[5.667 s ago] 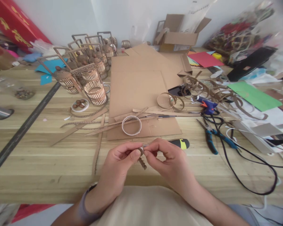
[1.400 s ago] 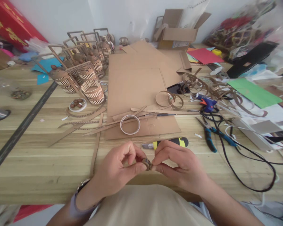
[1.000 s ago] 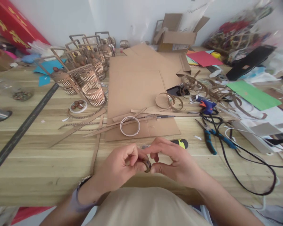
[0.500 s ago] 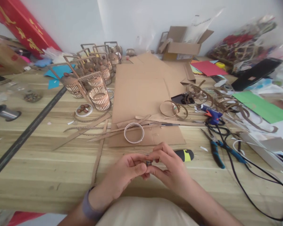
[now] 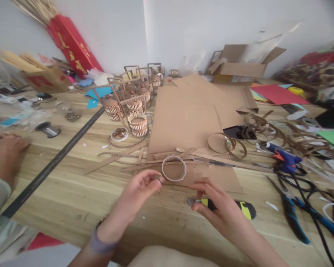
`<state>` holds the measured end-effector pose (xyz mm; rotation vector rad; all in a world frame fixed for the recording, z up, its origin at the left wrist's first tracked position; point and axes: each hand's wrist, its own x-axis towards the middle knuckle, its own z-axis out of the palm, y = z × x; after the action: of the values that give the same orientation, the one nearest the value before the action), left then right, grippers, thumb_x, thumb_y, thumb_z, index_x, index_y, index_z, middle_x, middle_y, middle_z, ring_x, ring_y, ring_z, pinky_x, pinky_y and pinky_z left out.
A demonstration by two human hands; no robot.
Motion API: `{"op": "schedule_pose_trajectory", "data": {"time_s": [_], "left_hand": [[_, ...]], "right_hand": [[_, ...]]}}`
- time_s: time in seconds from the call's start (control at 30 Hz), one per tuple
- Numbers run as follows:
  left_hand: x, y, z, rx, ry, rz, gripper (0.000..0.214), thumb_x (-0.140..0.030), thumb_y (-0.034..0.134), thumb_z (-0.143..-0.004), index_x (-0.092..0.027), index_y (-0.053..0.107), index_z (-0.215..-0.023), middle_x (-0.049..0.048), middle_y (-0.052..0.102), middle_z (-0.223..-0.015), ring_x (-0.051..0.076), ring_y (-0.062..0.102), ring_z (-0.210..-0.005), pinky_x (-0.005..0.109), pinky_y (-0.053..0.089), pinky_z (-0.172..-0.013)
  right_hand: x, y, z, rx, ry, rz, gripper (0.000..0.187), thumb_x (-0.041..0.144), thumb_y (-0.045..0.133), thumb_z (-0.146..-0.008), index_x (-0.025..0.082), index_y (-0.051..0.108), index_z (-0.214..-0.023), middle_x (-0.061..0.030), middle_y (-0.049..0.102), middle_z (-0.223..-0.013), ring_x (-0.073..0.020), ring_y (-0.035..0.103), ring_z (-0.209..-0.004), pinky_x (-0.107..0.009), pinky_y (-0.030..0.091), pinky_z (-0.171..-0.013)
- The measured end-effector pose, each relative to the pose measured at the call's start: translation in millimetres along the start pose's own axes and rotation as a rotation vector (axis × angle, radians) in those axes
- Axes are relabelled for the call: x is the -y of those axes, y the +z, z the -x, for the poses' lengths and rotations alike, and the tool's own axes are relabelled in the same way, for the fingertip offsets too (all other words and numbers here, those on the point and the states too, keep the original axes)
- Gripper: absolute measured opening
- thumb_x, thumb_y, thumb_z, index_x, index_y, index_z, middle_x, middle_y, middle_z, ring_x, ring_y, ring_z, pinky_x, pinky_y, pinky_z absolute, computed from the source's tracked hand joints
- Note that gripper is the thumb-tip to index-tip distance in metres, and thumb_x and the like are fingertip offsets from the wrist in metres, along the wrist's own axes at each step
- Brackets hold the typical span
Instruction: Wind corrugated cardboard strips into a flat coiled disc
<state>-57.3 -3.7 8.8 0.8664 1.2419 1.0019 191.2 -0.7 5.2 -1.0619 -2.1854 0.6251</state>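
My left hand (image 5: 140,191) is closed, pinching a small dark piece (image 5: 158,179) between thumb and fingertips; its kind is too small to make out. My right hand (image 5: 215,200) is above a knife-like tool with a black and yellow handle (image 5: 247,210). Its thumb and fingers are apart, on either side of the tool's grey tip, and the hand hides the middle of the handle. Just beyond both hands lies a pale ring (image 5: 163,168), partly on the cardboard sheet (image 5: 183,122).
Small woven baskets with handles (image 5: 138,124) stand behind a dish of brown balls (image 5: 119,134). Pliers (image 5: 292,217), a blue glue gun (image 5: 286,159) and curled strips (image 5: 263,128) lie at right. Another person's hand (image 5: 7,148) rests at far left, beyond a dark strip (image 5: 58,157).
My hands have moved apart. The left keeps a small piece in its fingertips, while the right has gone over to the knife-like tool. The view has turned left, showing another person's arm.
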Motion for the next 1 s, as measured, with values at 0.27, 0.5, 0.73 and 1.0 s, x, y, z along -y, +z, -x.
{"op": "schedule_pose_trajectory", "data": {"time_s": [0.27,0.5,0.73,1.0], "left_hand": [[-12.3,-86.3,-47.7,-0.435,0.298,-0.714,0.036,-0.048,0.051,-0.086,-0.019,0.058,-0.105,0.0117,0.071,-0.109,0.027,0.067,-0.105,0.041,0.051,-0.092],[-12.5,-101.0,-73.0,-0.436,0.282,-1.091,0.015,-0.034,0.051,-0.085,-0.022,0.056,-0.092,0.0021,0.068,-0.068,0.027,0.069,-0.071,0.036,0.050,-0.069],[-27.7,-103.4,-50.9,-0.608,0.345,-1.288,0.026,-0.033,0.043,-0.092,-0.015,0.054,-0.107,0.0173,0.075,-0.088,0.036,0.073,-0.080,0.042,0.053,-0.066],[-36.2,-64.7,-6.6,-0.803,0.999,-1.089,0.026,-0.022,0.053,-0.094,-0.018,0.047,-0.119,0.0249,0.031,-0.160,0.034,0.033,-0.147,0.056,0.038,-0.113]], "right_hand": [[-18.0,14.0,10.1,0.133,-0.011,0.046,0.017,0.030,0.056,-0.097,0.024,0.060,-0.113,-0.0072,0.067,-0.101,-0.0194,0.069,-0.082,-0.031,0.058,-0.070],[-20.1,17.5,10.5,0.150,-0.058,0.062,0.015,0.028,0.051,-0.100,0.022,0.061,-0.108,-0.0079,0.069,-0.095,-0.0215,0.069,-0.081,-0.034,0.058,-0.068],[-21.4,16.6,12.7,0.116,-0.106,0.083,0.016,0.028,0.046,-0.102,0.022,0.059,-0.108,-0.0071,0.070,-0.094,-0.0205,0.068,-0.081,-0.033,0.058,-0.068],[-17.2,16.4,11.7,-0.097,-0.221,0.206,0.014,0.023,0.049,-0.101,0.021,0.059,-0.110,-0.0080,0.070,-0.096,-0.0196,0.068,-0.085,-0.032,0.055,-0.071]]}}
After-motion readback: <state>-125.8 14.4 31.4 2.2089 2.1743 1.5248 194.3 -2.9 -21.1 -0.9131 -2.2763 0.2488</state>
